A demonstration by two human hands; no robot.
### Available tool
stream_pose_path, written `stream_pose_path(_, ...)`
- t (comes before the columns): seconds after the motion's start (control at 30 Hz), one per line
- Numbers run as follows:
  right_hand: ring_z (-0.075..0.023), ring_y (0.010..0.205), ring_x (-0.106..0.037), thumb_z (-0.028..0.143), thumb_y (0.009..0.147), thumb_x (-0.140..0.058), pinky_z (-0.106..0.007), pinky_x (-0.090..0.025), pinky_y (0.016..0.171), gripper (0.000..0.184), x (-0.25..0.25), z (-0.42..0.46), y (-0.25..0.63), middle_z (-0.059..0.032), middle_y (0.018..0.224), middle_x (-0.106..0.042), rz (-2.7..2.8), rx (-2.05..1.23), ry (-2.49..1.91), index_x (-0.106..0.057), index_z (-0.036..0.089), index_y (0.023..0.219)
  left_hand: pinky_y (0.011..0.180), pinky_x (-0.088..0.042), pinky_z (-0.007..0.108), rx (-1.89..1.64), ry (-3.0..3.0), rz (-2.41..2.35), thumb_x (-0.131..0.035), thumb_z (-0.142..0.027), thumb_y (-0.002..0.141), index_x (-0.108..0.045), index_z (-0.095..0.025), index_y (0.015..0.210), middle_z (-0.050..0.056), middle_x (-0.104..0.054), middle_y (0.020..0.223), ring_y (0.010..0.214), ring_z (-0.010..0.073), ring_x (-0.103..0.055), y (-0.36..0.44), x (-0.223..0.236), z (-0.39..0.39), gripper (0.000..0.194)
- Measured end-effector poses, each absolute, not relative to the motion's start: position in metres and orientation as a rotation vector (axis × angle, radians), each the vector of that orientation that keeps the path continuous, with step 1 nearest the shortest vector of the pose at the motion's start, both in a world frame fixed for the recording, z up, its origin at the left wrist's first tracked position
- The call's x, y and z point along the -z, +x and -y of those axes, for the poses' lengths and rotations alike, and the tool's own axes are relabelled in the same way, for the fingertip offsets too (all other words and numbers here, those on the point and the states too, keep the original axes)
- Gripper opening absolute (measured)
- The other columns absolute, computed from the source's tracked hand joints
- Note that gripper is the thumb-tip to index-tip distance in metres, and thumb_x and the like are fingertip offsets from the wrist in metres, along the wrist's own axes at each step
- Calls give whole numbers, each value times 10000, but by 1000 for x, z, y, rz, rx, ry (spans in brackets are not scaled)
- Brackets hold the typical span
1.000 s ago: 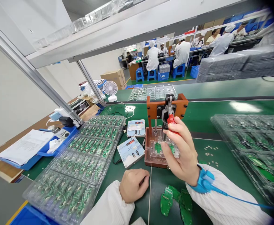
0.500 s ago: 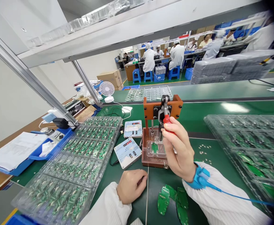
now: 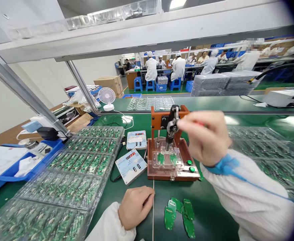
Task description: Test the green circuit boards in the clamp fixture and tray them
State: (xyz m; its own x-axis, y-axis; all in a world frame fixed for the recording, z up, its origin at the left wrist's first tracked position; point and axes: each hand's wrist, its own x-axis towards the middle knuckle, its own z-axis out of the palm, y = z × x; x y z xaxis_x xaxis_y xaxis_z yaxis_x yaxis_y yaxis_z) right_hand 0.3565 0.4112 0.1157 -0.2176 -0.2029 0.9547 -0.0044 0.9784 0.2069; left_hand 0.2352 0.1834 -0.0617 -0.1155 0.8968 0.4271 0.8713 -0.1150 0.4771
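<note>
Right hand [image 3: 207, 137] is wrapped on the red grip [image 3: 199, 124] of the toggle clamp [image 3: 172, 124]; blurred, only a sliver of red shows. Left hand [image 3: 136, 207] is loosely balled on the bench [image 3: 209, 221], nothing visible in it. Clamp is mounted on the brown fixture [image 3: 159, 175], just right of two display boxes [image 3: 130, 170]. Two green boards [image 3: 160, 158] sit at its clear plate; can't tell if under or in it. Loose boards [image 3: 188, 209] lie bunched on the bench, right of the left hand.

Handling, my read: lever is stiff metal, so hold by the grip, skin clear of the linkage. Fixture looks fairly heavy. Boards look light, rigid, fragile: edges only. Clear plate probably slick.
</note>
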Motion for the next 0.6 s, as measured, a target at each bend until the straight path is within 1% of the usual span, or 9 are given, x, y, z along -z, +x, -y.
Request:
stream_pose_path(0.1,-178,972,-674,193,1072,-426,-373,-559,902,289,-151,-418,337,-35,1000,-703,1766,-50,63,-650,241,1247,601,-432,242,-1042,2055,-2041,-443,-167,1000,-627,-211,929,-24,-669,744,614,127,-634,235,63,-182,202)
stream_pose_path(0.17,-157,971,-674,266,1103,-358,-369,-532,976,319,-170,-431,320,-21,994,-707,1781,-188,-17,-641,239,1248,606,-436,241,-1039,2045,-2043,-439,-176,1008,-631,-211,940,-21,-672,750,617,129,-637,233,64,-182,207)
stream_pose_path(0.2,-145,991,-671,277,1108,-350,-358,-514,1009,325,-177,-440,312,-16,1016,-713,1803,-235,-67,-649,236,1227,606,-436,241,-1038,2041,-2047,-438,-179,1011,-633,-210,944,-20,-674,753,617,129,-637,232,64,-182,208)
stream_pose_path(0.27,-129,1098,-643,262,1106,-366,-342,-463,1075,323,-187,-461,298,-11,1112,-725,1881,-285,-176,-682,227,1163,601,-432,241,-1047,2039,-2049,-440,-184,1015,-637,-209,950,-19,-678,756,612,126,-631,231,64,-182,209)
stream_pose_path(0.33,-144,1202,-608,261,1101,-377,-374,-425,1125,341,-189,-479,292,-13,1202,-724,1990,-324,-274,-714,215,1123,596,-428,238,-1065,2031,-2036,-448,-184,1016,-643,-207,950,-19,-678,757,609,122,-622,232,64,-183,207)
stream_pose_path(0.43,-220,1311,-568,345,1083,-420,-479,-396,1169,343,-172,-493,305,-41,1326,-690,2101,-363,-362,-719,221,1197,580,-420,231,-1132,1982,-2000,-468,-186,1015,-661,-209,941,-24,-660,734,584,110,-592,236,58,-184,208)
stream_pose_path(0.53,-269,1404,-495,431,1046,-476,-524,-375,1191,386,-131,-489,342,-68,1457,-607,2085,-369,-443,-636,254,1349,555,-418,219,-1273,1857,-2030,-499,-195,1016,-673,-213,926,-27,-638,726,554,97,-553,241,45,-187,197)
stream_pose_path(0.6,-274,1351,-539,462,1033,-477,-517,-466,1107,419,-94,-476,370,-78,1443,-609,2021,-441,-544,-577,270,1391,591,-454,214,-1360,1769,-2112,-516,-205,1019,-682,-218,948,-14,-661,799,612,101,-584,241,34,-195,182)
